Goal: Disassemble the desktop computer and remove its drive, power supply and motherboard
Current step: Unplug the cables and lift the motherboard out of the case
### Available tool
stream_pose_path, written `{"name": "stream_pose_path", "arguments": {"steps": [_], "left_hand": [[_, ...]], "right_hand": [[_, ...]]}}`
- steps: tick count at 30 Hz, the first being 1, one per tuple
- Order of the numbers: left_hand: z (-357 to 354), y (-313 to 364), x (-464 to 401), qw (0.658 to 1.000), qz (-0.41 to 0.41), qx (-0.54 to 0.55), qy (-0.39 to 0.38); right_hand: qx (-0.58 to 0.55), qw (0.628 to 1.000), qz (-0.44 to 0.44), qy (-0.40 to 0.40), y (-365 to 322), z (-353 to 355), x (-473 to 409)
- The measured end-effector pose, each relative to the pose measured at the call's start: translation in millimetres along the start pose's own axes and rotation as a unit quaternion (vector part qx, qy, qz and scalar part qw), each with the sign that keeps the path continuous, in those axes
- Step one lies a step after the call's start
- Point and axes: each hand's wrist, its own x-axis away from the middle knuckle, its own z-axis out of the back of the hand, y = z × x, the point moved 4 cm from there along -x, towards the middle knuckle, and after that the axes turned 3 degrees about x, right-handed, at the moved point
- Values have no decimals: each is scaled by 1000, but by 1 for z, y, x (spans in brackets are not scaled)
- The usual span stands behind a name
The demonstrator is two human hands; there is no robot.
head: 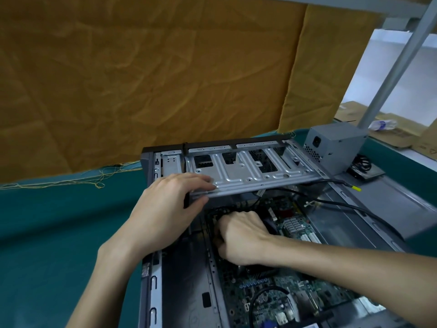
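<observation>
grey steel computer case [151, 290] lying open on the teal-covered table [47, 233], green motherboard [279, 292] still seated on its floor. silver drive cage [248, 171] swung up at the far end of the case, tilted over the board. left hand [170, 204] at the cage's near left corner, fingers laid on top and thumb curled under the edge, grip closed on the metal. right hand [241, 235] down inside the case, below and just right of the left, fingers curled toward the board's left edge under the cage; hidden beneath the knuckles, so cannot tell whether that grip holds anything. black cables [343, 204] trailing from under the cage across to the right. grey power supply [335, 143] out of the case, standing on the table just beyond its far right corner, well apart from both hands. mustard cloth [142, 67] hanging behind.
</observation>
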Motion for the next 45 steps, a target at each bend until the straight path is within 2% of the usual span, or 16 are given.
{"name": "stream_pose_path", "arguments": {"steps": [14,18,23,36,45], "left_hand": [[0,1,0,1000,-1,3,-3],[1,0,0,1000,2,8,0],[0,0,0,1000,1,3,0],[-2,-1,0,1000,-6,2,5],[-3,-4,-1,1000,-13,5,4]], "right_hand": [[10,1000,-23,5,1,-7,-2],[3,1000,-21,-21,1,-4,-3],[26,999,-26,-12,-4,-7,-2],[-16,998,-36,-55,1,3,-3],[-26,998,-61,-21,8,0,-5]]}}
